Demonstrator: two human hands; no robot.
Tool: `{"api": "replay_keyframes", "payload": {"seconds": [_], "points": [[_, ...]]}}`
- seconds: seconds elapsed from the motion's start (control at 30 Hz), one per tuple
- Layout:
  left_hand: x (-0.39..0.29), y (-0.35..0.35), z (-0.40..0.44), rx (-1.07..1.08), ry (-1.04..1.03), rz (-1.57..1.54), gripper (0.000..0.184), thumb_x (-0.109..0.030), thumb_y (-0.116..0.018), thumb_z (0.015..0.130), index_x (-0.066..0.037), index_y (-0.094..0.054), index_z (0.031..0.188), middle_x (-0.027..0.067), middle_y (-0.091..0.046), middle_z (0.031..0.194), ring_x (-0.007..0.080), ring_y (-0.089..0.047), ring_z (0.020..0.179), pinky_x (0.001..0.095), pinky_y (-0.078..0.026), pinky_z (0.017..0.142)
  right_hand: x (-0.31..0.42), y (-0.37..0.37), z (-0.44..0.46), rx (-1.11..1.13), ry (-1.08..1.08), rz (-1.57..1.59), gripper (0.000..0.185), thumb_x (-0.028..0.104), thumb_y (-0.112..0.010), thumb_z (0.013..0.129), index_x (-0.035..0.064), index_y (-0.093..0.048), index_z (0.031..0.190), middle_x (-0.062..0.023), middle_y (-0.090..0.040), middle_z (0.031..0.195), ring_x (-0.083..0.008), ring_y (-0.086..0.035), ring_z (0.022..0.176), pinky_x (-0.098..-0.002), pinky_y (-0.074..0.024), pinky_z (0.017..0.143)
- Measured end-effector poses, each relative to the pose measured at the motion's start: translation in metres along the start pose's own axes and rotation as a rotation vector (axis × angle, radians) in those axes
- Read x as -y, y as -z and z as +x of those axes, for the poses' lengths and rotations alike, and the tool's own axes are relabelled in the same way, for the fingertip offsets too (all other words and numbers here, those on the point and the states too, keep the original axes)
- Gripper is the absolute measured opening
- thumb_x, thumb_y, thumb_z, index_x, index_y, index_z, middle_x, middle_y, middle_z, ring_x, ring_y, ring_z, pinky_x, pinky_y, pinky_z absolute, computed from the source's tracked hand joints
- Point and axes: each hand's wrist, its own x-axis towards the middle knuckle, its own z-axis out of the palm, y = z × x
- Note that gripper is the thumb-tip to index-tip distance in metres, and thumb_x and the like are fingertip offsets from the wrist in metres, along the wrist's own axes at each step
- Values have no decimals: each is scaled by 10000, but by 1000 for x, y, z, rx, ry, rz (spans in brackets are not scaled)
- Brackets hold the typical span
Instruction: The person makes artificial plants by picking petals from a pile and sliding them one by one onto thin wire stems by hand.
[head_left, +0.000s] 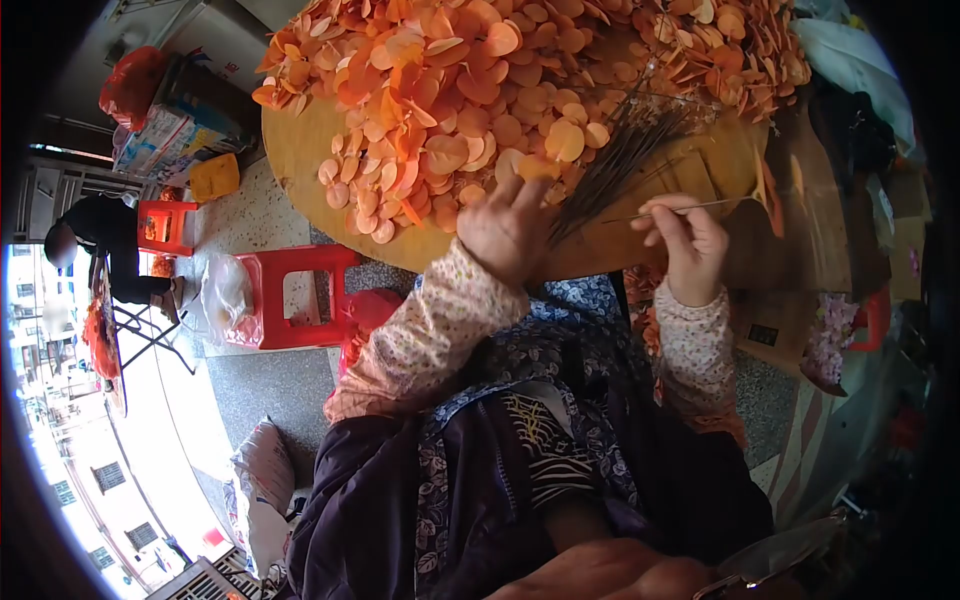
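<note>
My left hand (495, 232) is over the near edge of a pile of round orange artificial leaves (440, 155). Its fingers are stretched out and a little apart, somewhat blurred. An orange leaf (538, 167) lies at the fingertips; whether they touch it I cannot tell. To the right, my right hand (686, 242) is closed, pinching a thin brown stem (725, 202) between thumb and fingers. The stem points sideways over the table's near edge. Between the hands lies a bundle of dark thin stems (612, 165) on the round wooden table (300, 160).
A red plastic stool (298, 298) with a clear plastic bag (228, 292) stands left of the table. Further left, a person (105, 240) in dark clothes bends near a folding table. Cardboard (775, 325) and pink flowers (830, 340) are at the right.
</note>
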Motion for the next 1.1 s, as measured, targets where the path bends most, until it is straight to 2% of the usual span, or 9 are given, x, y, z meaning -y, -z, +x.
{"api": "replay_keyframes", "payload": {"seconds": [0.2,0.27,0.43,0.63,0.7,0.8,0.83,0.9,1.1], "points": [[36,-24,21,-203,-247,376,213,-108,-606,582,-102,-571,792,41,-513,681,234,-584,645,340,-473,607,-19,-1,-3,162,20,-386,71,32,-584,853,-39,-587,845,-47,-613,752,-88,-591,679,-214,-448,590],[28,-17,18,-215,-282,385,151,-120,-589,614,-98,-540,755,39,-499,678,217,-561,639,337,-437,596,-20,-2,-3,184,26,-493,68,33,-598,845,-34,-595,852,-39,-614,753,-84,-583,684,-221,-447,595],[18,-6,4,-263,-454,439,130,-152,-588,618,-97,-513,708,19,-458,660,174,-501,597,318,-366,552,-2,-24,14,-65,-138,280,66,19,-581,859,-27,-619,887,-68,-647,872,-109,-603,777,-223,-475,715],[13,-1,-14,-243,-614,380,338,-95,-574,547,-44,-617,879,0,-438,633,142,-443,524,296,-327,509,-16,-34,17,90,-339,345,50,43,-601,857,-4,-603,876,-57,-642,845,-93,-602,752,-206,-485,689],[12,4,-19,-191,-571,333,370,-141,-646,611,-30,-614,962,18,-480,668,174,-478,564,305,-373,533,-27,-33,15,74,-198,273,67,61,-607,857,-3,-603,878,-40,-638,818,-84,-597,711,-201,-491,611],[6,11,-20,-224,-197,-238,631,-434,-708,729,9,-542,1148,58,-542,724,228,-564,679,301,-460,596,-11,-34,12,70,-243,246,68,63,-605,857,-3,-604,872,-31,-632,803,-73,-590,696,-202,-498,575],[9,8,-20,-223,-192,-240,631,-434,-708,729,9,-542,1148,58,-542,724,228,-564,679,301,-460,596,-9,-35,10,72,-247,244,68,63,-605,857,-3,-604,872,-31,-632,803,-73,-590,696,-202,-498,575],[13,0,-17,138,335,-822,496,-333,-681,789,36,-555,1096,77,-587,724,166,-563,660,293,-454,572,-6,-41,7,124,-146,144,64,61,-600,859,-3,-604,867,-28,-625,788,-66,-583,686,-206,-507,587],[9,3,-16,397,457,-1058,246,-198,-527,891,28,-617,857,55,-586,622,108,-512,531,219,-394,502,1,-45,1,165,-96,137,62,60,-597,862,-2,-601,864,-33,-622,794,-65,-572,653,-198,-498,590]]}}
